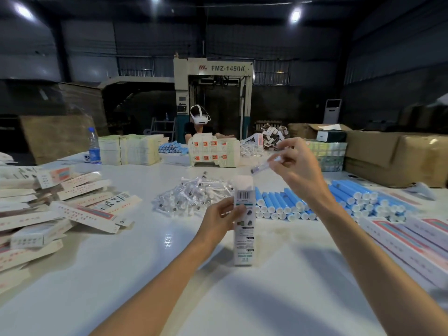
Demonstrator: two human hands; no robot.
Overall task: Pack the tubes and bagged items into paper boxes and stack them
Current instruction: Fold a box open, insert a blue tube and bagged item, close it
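My left hand (224,215) grips a tall white paper box (244,229) standing upright on the white table (150,275), its top end open. My right hand (294,163) pinches a small clear bagged item (263,166) tilted just above and to the right of the box's open top. A heap of clear bagged items (191,197) lies behind the box. Blue tubes with white caps (281,204) are stacked to the right of it, with more blue tubes (368,200) farther right.
Packed and flat boxes (60,212) pile up at the left. Long flat boxes (417,241) lie at the right edge. A water bottle (94,146), stacks of flat cartons (128,149), brown cardboard boxes (397,154) and a person in a headset (200,127) line the far side.
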